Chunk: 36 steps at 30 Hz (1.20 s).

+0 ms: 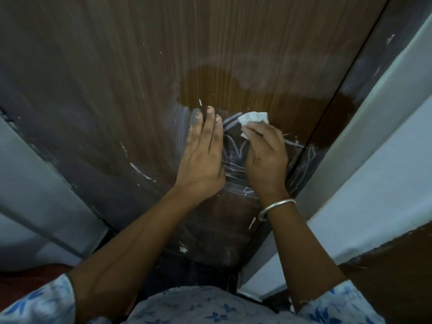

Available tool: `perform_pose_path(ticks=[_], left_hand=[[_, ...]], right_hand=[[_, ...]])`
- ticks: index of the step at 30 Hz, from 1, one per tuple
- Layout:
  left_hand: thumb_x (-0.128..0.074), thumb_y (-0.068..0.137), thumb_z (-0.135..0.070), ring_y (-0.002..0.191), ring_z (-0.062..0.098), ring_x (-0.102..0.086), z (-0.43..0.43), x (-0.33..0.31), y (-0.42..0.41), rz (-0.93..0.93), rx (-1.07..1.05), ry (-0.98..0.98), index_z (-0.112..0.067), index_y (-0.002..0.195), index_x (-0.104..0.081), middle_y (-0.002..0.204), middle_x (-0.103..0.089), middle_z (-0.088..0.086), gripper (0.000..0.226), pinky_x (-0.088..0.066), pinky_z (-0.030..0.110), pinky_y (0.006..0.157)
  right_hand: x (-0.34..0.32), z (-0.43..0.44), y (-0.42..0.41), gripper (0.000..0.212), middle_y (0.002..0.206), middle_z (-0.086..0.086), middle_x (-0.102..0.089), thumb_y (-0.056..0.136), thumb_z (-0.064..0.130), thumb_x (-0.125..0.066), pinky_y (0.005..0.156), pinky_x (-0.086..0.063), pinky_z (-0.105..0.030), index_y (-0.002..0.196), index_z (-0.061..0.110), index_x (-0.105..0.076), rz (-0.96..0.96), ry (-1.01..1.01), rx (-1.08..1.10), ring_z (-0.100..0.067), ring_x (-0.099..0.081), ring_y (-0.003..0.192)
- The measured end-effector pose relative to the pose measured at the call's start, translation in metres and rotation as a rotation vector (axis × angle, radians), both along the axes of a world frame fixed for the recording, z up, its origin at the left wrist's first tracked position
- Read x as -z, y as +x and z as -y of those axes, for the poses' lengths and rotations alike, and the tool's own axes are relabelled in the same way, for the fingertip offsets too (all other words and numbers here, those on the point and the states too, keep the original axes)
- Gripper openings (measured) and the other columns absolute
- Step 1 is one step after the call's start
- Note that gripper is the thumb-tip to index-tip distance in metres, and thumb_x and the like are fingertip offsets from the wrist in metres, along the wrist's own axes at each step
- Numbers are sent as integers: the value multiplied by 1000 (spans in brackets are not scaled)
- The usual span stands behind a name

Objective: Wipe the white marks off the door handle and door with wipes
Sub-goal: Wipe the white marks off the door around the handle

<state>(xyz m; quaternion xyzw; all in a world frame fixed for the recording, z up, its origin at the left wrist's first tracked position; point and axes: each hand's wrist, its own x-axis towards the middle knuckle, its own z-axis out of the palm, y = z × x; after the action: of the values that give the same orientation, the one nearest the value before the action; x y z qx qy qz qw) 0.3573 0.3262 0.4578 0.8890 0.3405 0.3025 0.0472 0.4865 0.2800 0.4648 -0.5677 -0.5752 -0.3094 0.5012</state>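
Observation:
A brown wood-grain door (140,66) fills the view. White scribbled marks (236,153) cover it between and below my hands, with smeared streaks (182,127) to the left. My left hand (203,155) lies flat on the door, fingers together and pointing up. My right hand (266,157) presses a crumpled white wipe (253,118) against the door at the top of the marks. A darker, wet-looking patch (222,87) spreads above the wipe. No door handle is visible.
The door's right edge meets a dark frame (332,127), which also carries white marks (308,155). Pale grey-blue walls stand at right (385,160) and left (28,183). A silver bangle (275,208) sits on my right wrist. Stray white flecks (142,171) dot the door.

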Motion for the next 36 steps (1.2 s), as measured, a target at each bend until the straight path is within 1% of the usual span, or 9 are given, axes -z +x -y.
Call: perform_pose_path(ticks=[3, 9, 15, 18, 22, 24, 27, 32, 36], left_hand=[[-50, 81, -8, 139, 26, 22, -3, 1, -7, 6, -31, -14, -4, 145, 7, 150, 19, 9, 86, 2, 46, 118], [-49, 79, -7, 142, 24, 17, -3, 2, -14, 33, -22, -25, -2, 146, 2, 151, 15, 9, 84, 4, 40, 117], [-49, 77, -11, 141, 22, 20, -12, 2, -30, 10, -85, -40, -1, 146, 2, 155, 12, 13, 86, 4, 39, 117], [-52, 78, -10, 141, 22, 19, -16, 3, -37, -2, -107, -47, -1, 146, 1, 156, 11, 14, 87, 3, 40, 118], [-56, 76, -11, 144, 25, 14, -23, 2, -50, 5, -161, -85, 0, 146, 0, 157, 7, 17, 90, 3, 38, 117], [-57, 78, -12, 145, 27, 12, -27, 2, -57, 4, -188, -93, 0, 146, 0, 157, 7, 17, 90, 3, 39, 118], [-55, 79, -13, 145, 27, 12, -29, 3, -62, 12, -190, -114, -1, 147, 0, 157, 8, 16, 88, 1, 40, 119], [-53, 79, -15, 144, 25, 12, -28, 7, -65, 16, -154, -105, -1, 146, -2, 157, 6, 16, 86, 2, 39, 118], [-55, 79, -17, 142, 22, 15, -30, 13, -72, -32, -158, -100, -1, 146, 0, 157, 8, 17, 89, -1, 43, 119]], right_hand=[[1, -6, -6, 27, 99, -19, -68, 94, 8, -47, 94, -45, -24, 97, -6, -70, -63, 42, -5, -25, -57, 96], [-8, -35, -24, 15, 98, -14, -69, 83, -2, -64, 87, -47, -25, 97, -3, -70, 108, -81, -97, -28, -63, 89], [-3, -36, -29, 21, 97, -14, -70, 90, 3, -52, 89, -48, -27, 93, -4, -71, 21, -2, -73, -27, -63, 91], [-4, -52, -42, 16, 98, -14, -69, 84, -2, -59, 89, -45, -24, 96, -3, -70, 77, -120, -132, -26, -62, 92], [-12, -70, -71, 21, 105, -8, -63, 91, 4, -51, 98, -37, -16, 105, 2, -65, -290, -279, -393, 4, -47, 100], [-11, -72, -76, 26, 119, -6, -58, 94, 9, -47, 103, -31, -13, 115, 3, -61, -291, -395, -442, 2, -43, 112], [1, -75, -77, 35, 136, -12, -50, 93, 9, -44, 112, -29, -33, 127, 5, -53, -116, -607, -463, -17, -40, 129], [-2, -70, -89, 34, 133, 13, -50, 97, 36, -32, 107, -35, -29, 123, 30, -53, -549, -630, -515, 5, -40, 121], [14, -62, -92, 43, 150, 8, -33, 101, 37, -24, 114, -14, -22, 141, 29, -34, -482, -565, -346, 7, -19, 135]])
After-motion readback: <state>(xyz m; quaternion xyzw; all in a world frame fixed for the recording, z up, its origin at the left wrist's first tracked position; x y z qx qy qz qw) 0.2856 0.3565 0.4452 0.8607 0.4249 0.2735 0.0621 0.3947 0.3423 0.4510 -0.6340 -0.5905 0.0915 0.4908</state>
